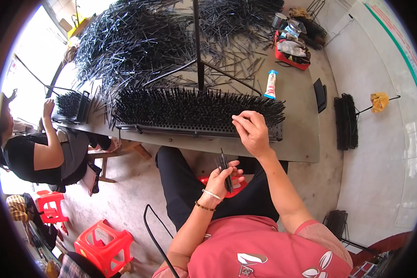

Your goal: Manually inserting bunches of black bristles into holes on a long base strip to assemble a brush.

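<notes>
My left hand (pixel 216 181) is closed round a small bundle of thin black strips (pixel 225 167) above my lap, just off the table's near edge. The fingers of my right hand (pixel 253 133) are pinched together over the front right part of a long black rack (pixel 190 130). Rows of small holes show along the rack's near side. Behind them many black strips (pixel 185 107) stand packed upright in it. Whether a strip is between my right fingertips, I cannot make out.
Large heaps of loose black strips (pixel 129 44) cover the back of the table (pixel 296 120). A metal stand (pixel 200 76) rises behind the rack. At right lie a wrapped snack (pixel 271 84) and a red tray (pixel 292 59). A co-worker (pixel 37 150) sits left; red stools (pixel 104 248) stand behind.
</notes>
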A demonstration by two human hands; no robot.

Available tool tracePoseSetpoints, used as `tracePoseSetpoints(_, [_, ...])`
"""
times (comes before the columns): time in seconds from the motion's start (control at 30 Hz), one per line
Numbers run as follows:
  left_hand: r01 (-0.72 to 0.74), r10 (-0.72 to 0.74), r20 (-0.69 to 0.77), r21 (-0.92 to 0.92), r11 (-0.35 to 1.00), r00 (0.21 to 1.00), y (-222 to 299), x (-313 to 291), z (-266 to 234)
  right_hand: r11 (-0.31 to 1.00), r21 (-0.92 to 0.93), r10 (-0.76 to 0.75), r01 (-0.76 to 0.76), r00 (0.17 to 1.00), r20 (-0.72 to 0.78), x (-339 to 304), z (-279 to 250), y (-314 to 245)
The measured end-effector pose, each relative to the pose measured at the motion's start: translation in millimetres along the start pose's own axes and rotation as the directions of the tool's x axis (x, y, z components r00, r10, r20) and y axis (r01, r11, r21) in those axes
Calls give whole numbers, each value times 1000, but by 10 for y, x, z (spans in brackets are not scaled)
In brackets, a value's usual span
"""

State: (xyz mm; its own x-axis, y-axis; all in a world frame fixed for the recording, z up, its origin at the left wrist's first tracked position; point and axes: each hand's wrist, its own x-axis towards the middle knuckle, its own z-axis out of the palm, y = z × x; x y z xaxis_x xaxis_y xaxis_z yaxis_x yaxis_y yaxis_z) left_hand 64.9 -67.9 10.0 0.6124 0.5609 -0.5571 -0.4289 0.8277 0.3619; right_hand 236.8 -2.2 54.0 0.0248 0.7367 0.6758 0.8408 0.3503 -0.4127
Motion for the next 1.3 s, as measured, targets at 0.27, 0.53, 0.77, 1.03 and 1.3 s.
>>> tracePoseSetpoints(0.27, [-11,19,109,-73,997,994,68,-36,-4,531,381,326,-757,598,733,-442,-140,-184])
tracePoseSetpoints(0.53, [-35,40,83,-59,998,996,10,25,-55,327,344,434,-880,463,772,-493,-183,-158])
tracePoseSetpoints(0.77, [-119,117,-56,-47,992,992,-26,82,-66,390,371,492,-843,531,690,-517,-128,-170])
tracePoseSetpoints(1.03, [-157,140,-181,-84,984,973,-23,115,-127,394,622,629,-677,692,354,-226,-137,-251])
tracePoseSetpoints(1.3, [-80,72,-142,-56,995,987,-40,74,-61,905,349,298,-243,948,-114,81,166,-108])
